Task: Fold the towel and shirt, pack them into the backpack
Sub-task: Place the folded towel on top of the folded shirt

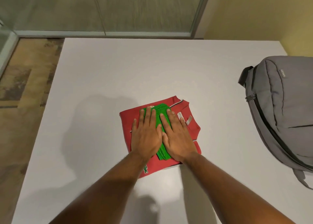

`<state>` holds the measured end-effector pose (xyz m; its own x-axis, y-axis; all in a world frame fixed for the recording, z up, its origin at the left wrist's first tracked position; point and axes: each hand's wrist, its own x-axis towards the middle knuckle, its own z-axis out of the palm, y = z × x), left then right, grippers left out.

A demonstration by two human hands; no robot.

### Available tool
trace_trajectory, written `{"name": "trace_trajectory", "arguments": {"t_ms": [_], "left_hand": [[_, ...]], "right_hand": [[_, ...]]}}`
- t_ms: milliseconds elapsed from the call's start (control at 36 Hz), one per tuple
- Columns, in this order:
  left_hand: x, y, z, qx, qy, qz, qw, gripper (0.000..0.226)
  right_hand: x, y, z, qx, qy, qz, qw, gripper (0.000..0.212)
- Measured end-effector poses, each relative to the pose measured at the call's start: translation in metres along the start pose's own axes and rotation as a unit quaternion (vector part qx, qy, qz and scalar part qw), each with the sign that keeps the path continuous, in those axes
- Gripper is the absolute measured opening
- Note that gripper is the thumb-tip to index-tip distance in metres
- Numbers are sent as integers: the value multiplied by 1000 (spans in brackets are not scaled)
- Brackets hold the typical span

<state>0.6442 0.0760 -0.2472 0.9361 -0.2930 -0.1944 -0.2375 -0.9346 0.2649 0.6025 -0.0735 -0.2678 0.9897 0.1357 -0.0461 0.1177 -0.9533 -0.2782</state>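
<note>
Pressing flat, the left hand (146, 135) and right hand (177, 139) lie open-fingered on the green towel (161, 113) stacked atop the folded red shirt (193, 127), mid-counter (101, 74). Squeeze the air out evenly, then lift both together toward the backpack (279, 108) at three o'clock.

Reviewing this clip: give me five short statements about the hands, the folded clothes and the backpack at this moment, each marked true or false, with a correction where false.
1. Both hands press flat on the stacked clothes. True: the left hand and right hand lie with fingers straight.
2. The green towel lies on top of the red shirt. True.
3. The shirt is already inside the backpack. False: it lies folded on the white table.
4. The backpack stands to the left of the clothes. False: it lies to their right.
5. The right hand grips a backpack strap. False: it rests on the towel, apart from the backpack.
</note>
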Motion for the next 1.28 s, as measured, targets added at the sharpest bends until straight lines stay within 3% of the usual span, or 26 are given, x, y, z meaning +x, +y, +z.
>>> {"name": "trace_trajectory", "arguments": {"t_ms": [83,194,333,444,778,1000,1278], "left_hand": [[8,-3,-7,4,49,8,999,68],[25,-1,-13,6,67,131,989,59],[50,4,-24,16,-8,252,967,53],[57,2,-19,32,-94,246,964,56],[42,-18,-3,-14,-31,206,978,57],[18,-44,-2,-29,5,152,988,62],[-21,-91,-1,-22,40,79,996,67]], "right_hand": [[-2,-9,0,-27,26,43,998,65],[-12,-41,-1,-18,88,171,981,66],[-15,-79,9,72,118,336,932,66],[-16,-92,26,79,104,383,914,70],[-19,-83,38,22,113,327,938,70],[-21,-74,33,10,47,217,975,70],[-13,-87,30,-1,-4,92,996,72]]}}
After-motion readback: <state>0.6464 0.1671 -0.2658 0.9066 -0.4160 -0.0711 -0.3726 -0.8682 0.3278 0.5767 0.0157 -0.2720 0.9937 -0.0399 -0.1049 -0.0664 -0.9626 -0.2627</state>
